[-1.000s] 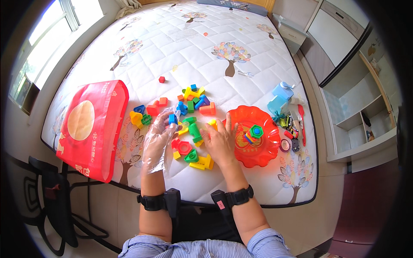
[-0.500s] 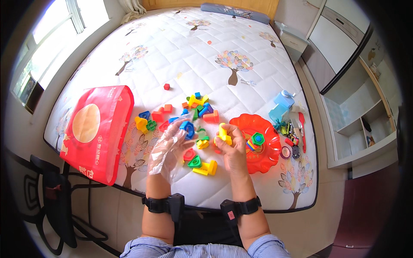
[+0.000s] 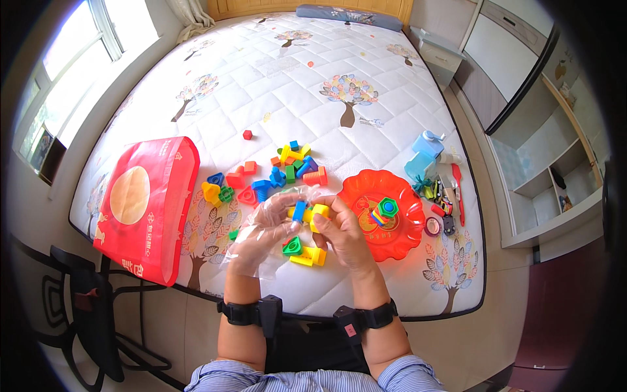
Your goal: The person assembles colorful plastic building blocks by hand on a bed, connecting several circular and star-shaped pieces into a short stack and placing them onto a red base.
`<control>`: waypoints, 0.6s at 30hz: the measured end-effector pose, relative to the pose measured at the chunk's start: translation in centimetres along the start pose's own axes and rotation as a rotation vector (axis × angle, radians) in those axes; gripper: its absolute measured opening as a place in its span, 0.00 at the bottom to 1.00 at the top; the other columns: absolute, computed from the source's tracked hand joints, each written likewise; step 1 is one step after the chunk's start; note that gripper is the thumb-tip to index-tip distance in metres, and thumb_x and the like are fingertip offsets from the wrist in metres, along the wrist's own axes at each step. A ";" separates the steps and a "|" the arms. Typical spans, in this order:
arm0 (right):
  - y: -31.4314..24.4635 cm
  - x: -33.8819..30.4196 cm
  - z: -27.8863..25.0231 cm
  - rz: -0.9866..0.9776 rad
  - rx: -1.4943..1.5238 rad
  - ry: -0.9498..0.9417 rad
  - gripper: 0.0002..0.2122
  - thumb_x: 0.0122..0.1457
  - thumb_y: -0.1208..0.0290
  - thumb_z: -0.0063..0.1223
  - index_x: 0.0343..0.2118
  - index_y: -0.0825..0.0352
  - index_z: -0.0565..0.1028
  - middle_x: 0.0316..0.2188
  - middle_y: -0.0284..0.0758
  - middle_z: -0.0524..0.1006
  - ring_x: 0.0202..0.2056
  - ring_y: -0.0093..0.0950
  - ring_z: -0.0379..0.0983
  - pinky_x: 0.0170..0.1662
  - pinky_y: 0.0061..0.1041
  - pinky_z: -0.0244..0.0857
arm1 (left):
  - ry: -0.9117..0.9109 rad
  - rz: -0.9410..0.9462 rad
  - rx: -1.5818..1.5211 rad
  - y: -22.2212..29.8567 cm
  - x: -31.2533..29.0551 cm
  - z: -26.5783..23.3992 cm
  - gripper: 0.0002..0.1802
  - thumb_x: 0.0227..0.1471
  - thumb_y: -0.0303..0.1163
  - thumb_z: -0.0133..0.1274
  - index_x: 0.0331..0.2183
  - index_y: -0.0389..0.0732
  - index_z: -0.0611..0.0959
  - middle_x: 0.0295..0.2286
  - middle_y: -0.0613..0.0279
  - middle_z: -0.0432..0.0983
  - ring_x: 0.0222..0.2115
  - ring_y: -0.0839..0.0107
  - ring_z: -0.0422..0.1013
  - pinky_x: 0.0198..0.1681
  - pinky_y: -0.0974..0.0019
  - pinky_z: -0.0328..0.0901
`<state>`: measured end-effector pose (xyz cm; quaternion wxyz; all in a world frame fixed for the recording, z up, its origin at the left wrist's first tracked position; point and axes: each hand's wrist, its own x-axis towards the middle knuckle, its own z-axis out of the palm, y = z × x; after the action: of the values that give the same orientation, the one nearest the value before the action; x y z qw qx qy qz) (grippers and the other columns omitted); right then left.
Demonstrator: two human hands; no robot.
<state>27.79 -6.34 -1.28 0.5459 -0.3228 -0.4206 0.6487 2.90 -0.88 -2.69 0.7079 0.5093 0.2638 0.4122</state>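
My left hand point(image 3: 253, 236), in a clear plastic glove, pinches a blue toy nut point(image 3: 299, 211). The bare right hand point(image 3: 346, 236) grips a yellow toy bolt point(image 3: 321, 218) by its head. Bolt and nut meet between the hands, the yellow shank seeming to pass through the blue nut. Just below them lie a green nut point(image 3: 292, 246) and a yellow piece point(image 3: 309, 256). Beyond the left hand is a blue bolt point(image 3: 262, 189) among several coloured nuts and bolts. A green nut point(image 3: 388, 208) tops a stack of coloured pieces on the red scalloped plate point(image 3: 413, 228).
The patterned mattress point(image 3: 241, 85) carries everything. A red bag point(image 3: 147, 209) lies at the left. Right of the plate are a light blue container point(image 3: 423, 157), a roll of tape point(image 3: 432, 226), a red-handled brush point(image 3: 456, 173) and small toys. A black chair point(image 3: 91, 307) stands front left.
My hands have come together. The right hand brought the yellow bolt leftward, and the left hand moved the blue nut right and slightly down to meet it.
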 end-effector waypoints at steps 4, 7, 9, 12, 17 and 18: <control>0.4 0.1 0.4 -0.050 -0.081 0.150 0.20 0.82 0.62 0.75 0.67 0.66 0.82 0.46 0.31 0.89 0.35 0.17 0.85 0.36 0.21 0.78 | 0.066 0.000 0.112 -0.5 -0.1 1.1 0.38 0.68 0.24 0.80 0.74 0.42 0.85 0.66 0.63 0.86 0.55 0.70 0.86 0.58 0.61 0.83; 0.4 0.1 -0.2 -0.033 -0.080 0.176 0.20 0.82 0.62 0.76 0.67 0.67 0.85 0.47 0.33 0.92 0.36 0.19 0.88 0.37 0.22 0.80 | 0.125 0.019 0.142 -0.7 0.3 1.8 0.39 0.65 0.20 0.81 0.73 0.43 0.86 0.65 0.63 0.87 0.52 0.70 0.87 0.56 0.62 0.84; 0.6 0.3 -0.1 -0.027 -0.078 0.174 0.20 0.82 0.62 0.75 0.67 0.68 0.86 0.47 0.34 0.93 0.36 0.20 0.89 0.38 0.22 0.81 | 0.141 0.041 0.175 -0.7 0.3 1.4 0.39 0.64 0.18 0.81 0.72 0.43 0.86 0.65 0.63 0.87 0.51 0.70 0.88 0.54 0.62 0.84; 0.7 0.2 -0.2 -0.023 -0.084 0.184 0.19 0.82 0.63 0.75 0.68 0.67 0.86 0.46 0.34 0.93 0.36 0.20 0.89 0.38 0.22 0.80 | 0.133 0.041 0.152 -0.8 0.2 1.4 0.40 0.62 0.18 0.83 0.72 0.43 0.86 0.64 0.63 0.88 0.51 0.70 0.88 0.55 0.62 0.85; 0.4 0.1 -0.4 -0.055 -0.101 0.175 0.18 0.81 0.65 0.75 0.66 0.68 0.86 0.45 0.34 0.93 0.36 0.20 0.89 0.38 0.22 0.80 | 0.153 0.071 0.262 -0.4 0.0 2.4 0.41 0.63 0.18 0.82 0.73 0.42 0.86 0.64 0.62 0.88 0.55 0.68 0.88 0.58 0.62 0.86; 0.3 0.1 -0.3 -0.062 -0.099 0.174 0.18 0.81 0.65 0.75 0.66 0.68 0.86 0.45 0.34 0.93 0.36 0.20 0.89 0.38 0.22 0.80 | 0.151 0.083 0.272 -0.3 0.0 2.5 0.41 0.63 0.18 0.82 0.73 0.42 0.86 0.64 0.62 0.88 0.55 0.68 0.88 0.59 0.62 0.86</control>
<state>27.87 -6.20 -1.64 0.5836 -0.3914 -0.4131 0.5793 4.94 -2.17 -2.10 0.5930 0.5784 0.3486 0.4385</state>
